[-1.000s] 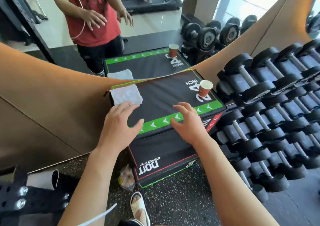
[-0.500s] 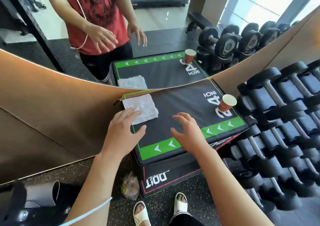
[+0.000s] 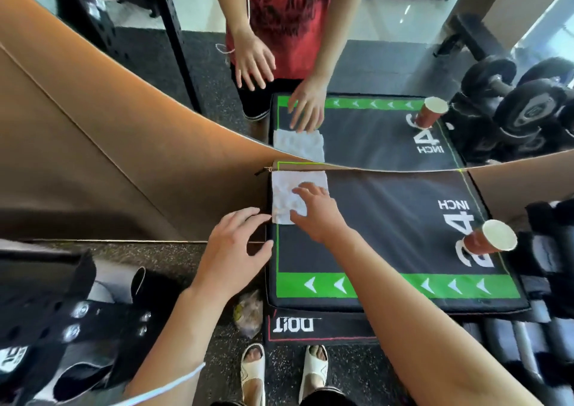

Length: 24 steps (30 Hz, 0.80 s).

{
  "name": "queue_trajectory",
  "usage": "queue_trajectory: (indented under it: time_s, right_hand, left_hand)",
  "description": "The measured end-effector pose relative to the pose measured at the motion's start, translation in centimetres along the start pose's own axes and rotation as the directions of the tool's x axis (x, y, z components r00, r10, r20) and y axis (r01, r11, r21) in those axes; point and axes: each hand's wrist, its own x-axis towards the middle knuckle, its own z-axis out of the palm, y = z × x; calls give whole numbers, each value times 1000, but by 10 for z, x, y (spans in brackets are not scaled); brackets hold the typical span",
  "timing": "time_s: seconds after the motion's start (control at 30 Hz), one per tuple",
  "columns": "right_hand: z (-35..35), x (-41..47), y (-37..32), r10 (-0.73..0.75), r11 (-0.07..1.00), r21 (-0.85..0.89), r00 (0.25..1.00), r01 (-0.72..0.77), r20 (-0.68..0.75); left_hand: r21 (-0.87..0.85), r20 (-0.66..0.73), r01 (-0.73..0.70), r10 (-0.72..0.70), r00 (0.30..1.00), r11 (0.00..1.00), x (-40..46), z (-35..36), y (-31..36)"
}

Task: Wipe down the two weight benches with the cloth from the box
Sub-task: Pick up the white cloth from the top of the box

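White and crumpled, the cloth lay flat on the far left corner of the black padded box, close against the base of the wall mirror. As a judgement, the task had barely started: the cloth was not yet lifted, no weight bench could be made out with certainty anywhere in view, and both wipe-downs were left to do.

The right hand reached across the box top and rested on the near right part of the cloth, its fingers spread and only slightly bent, pressing or touching the fabric, not closed around it. The left hand hovered just off the left edge of the box, beside the near left corner of the cloth, fingers extended and loosely apart, holding nothing; whether its fingertips touched the cloth's edge could not be told.

Further out, a paper cup stood on the right side of the box top over the printed numerals, well apart from the cloth. A green arrow band ran along the near edge. Dumbbells crowded the right margin. On the speckled floor a crumpled bag lay beside the box, near the person's sandalled feet.
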Motion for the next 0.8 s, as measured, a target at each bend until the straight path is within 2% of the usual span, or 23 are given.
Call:
queue_trajectory:
  time_s: [0.13, 0.27, 0.43, 0.6, 0.8]
  right_hand:
    - [20, 21, 15, 7, 991, -136, 995, 6, 98]
    - [34, 20, 28, -16, 985, -169, 999, 21, 34]
    - [26, 13, 38, 2, 983, -184, 999, 7, 48]
    - [21, -27, 78, 107, 977, -182, 994, -108, -13]
    - [20, -94, 123, 260, 945, -172, 958, -279, -126]
  left_hand:
    - [36, -14, 35, -34, 999, 999, -8, 8, -1]
    - [35, -28, 52, -51, 998, 998, -6, 18, 0]
    - [20, -10, 28, -28, 1000, 999, 11, 33, 10]
    - [45, 68, -30, 27, 997, 999, 36, 48, 15]
    - [48, 227, -118, 104, 968, 992, 48, 97, 33]
